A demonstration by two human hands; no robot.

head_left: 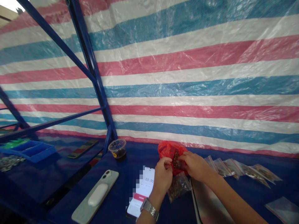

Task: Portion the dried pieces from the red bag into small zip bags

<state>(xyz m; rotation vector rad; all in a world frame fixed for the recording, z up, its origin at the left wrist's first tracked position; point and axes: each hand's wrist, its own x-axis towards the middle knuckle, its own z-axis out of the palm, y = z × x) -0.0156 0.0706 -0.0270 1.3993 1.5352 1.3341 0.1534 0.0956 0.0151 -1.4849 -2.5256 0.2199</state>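
Observation:
A red plastic bag (167, 150) with dark brown granular contents sits in front of me on the dark blue table top (130, 165). My left hand (163, 175), with a metal wristwatch (149, 209) on its wrist, pinches the bag's left side. My right hand (192, 165) grips the bag from the right, its fingers on the dark contents. Just below the hands lies a small clear bag (178, 187) of brown material. Several small clear zip bags (235, 170) with brownish contents lie in a row to the right of my right hand.
A smartphone (142, 191) showing a timer lies under my left hand. Further left are a phone with a white grip (94, 196) and a lidded plastic cup (117, 149). A blue tray (31, 151) stands at far left. Blue metal poles (91, 65) rise before a striped tarp (187, 62).

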